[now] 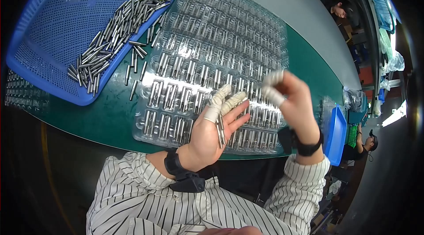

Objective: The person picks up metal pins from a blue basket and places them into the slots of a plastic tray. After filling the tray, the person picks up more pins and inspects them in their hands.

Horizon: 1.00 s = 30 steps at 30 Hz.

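Note:
My left hand [206, 140] is turned palm up, with a few slim metal pins [221, 133] lying across the palm under the curled fingers. White finger cots cover its thumb and forefinger. To the right, my right hand [295, 100] hovers over the tray, also wearing white cots. Motion smears its fingertips, so I cannot make out whether anything is between them. Beneath both hands spreads a clear plastic blister tray [138, 134], with steel pins [170, 95] standing out in rows of its pockets, several to a pocket.
A blue perforated basket [48, 87] at the upper left holds a heap of metal pins [128, 20]. Loose pins [134, 90] lie beside it on the green tabletop [84, 122]. A blue bin [338, 135] stands at right. Other people [342, 9] appear beyond the grey surface [309, 22].

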### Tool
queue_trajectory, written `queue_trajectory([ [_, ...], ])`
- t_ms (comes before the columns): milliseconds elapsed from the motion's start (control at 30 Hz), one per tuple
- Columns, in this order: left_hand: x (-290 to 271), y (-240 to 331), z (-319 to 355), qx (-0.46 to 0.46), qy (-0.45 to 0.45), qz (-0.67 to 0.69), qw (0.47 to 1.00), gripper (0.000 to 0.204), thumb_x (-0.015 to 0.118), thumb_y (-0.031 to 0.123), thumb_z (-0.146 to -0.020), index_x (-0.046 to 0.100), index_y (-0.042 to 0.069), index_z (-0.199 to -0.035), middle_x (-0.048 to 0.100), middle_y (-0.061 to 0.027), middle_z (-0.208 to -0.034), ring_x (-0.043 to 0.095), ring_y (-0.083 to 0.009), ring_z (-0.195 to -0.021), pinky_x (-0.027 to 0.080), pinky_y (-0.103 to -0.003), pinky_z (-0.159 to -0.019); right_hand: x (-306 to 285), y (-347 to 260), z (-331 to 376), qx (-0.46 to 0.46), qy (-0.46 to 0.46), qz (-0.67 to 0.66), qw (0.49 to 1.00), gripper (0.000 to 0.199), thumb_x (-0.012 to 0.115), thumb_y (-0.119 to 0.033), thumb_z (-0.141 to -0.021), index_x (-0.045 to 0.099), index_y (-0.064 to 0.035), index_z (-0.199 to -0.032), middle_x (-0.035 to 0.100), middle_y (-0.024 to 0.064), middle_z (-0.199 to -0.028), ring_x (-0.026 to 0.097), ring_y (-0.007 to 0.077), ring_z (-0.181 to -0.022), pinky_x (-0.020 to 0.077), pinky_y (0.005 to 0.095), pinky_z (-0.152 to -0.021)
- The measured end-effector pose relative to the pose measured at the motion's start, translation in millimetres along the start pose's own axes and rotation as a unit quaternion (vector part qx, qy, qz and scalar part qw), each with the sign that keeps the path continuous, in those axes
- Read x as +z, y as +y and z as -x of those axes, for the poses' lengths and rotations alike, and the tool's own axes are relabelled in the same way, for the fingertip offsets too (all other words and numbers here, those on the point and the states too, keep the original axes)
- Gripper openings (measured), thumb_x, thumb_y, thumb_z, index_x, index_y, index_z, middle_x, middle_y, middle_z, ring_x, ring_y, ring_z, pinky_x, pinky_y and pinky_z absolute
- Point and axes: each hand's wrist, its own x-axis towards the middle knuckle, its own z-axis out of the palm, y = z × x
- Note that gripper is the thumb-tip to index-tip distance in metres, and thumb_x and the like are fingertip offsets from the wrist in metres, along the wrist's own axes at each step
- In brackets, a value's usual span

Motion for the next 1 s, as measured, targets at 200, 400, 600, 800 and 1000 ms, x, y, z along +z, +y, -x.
queue_trajectory([
  [200,-5.3,9.9,0.4,0.016,-0.015,-0.014,1.0,0.046,0.031,0.031,-0.097,0.03,0.005,-0.135,0.038,-0.0195,-0.134,0.038,-0.0325,-0.125,0.032,-0.045,-0.104,7.6,43.7,-53.0,-0.058,0.107,0.345,0.931,0.017,0.066,-0.004,-0.076,0.059,-0.0023,-0.091,0.062,0.0084,-0.078,0.059,0.0168,-0.067,0.047,0.0269,-0.06],
  [400,-10.3,18.2,0.2,0.006,-0.022,0.003,1.0,0.048,0.031,0.032,-0.097,0.03,0.002,-0.134,0.038,-0.0191,-0.135,0.037,-0.0315,-0.126,0.031,-0.044,-0.105,27.3,27.2,-45.9,-0.193,0.147,0.472,0.848,0.022,0.067,-0.005,-0.074,0.061,-0.0049,-0.095,0.061,0.0094,-0.077,0.058,0.0214,-0.065,0.0469,0.0297,-0.059],
  [600,-18.7,23.5,3.9,0.02,-0.018,-0.012,1.0,0.048,0.029,0.032,-0.097,0.031,0.002,-0.134,0.039,-0.0174,-0.135,0.038,-0.0285,-0.127,0.032,-0.042,-0.104,68.5,-31.0,12.8,-0.087,-0.025,0.206,0.974,0.02,0.071,-0.011,-0.072,0.062,-0.0038,-0.088,0.056,0.0085,-0.069,0.054,0.0232,-0.06,0.0435,0.0321,-0.054],
  [800,-16.8,17.4,10.4,0.031,-0.026,-0.02,0.999,0.048,0.03,0.032,-0.097,0.031,0.002,-0.134,0.041,-0.0161,-0.134,0.038,-0.0258,-0.126,0.033,-0.04,-0.104,82.0,-21.2,30.9,-0.033,-0.041,0.305,0.951,0.015,0.067,-0.012,-0.074,0.06,-0.0018,-0.081,0.056,0.01,-0.069,0.055,0.0235,-0.06,0.0429,0.0324,-0.053],
  [1000,-15.3,17.6,14.5,0.031,-0.013,-0.029,0.999,0.046,0.03,0.033,-0.097,0.034,0.002,-0.132,0.041,-0.0146,-0.135,0.037,-0.0246,-0.127,0.036,-0.041,-0.101,70.9,-18.1,16.4,0.05,-0.083,0.185,0.978,0.013,0.062,-0.011,-0.076,0.057,0.0006,-0.075,0.059,0.0144,-0.069,0.057,0.0304,-0.06,0.045,0.0375,-0.055],
])
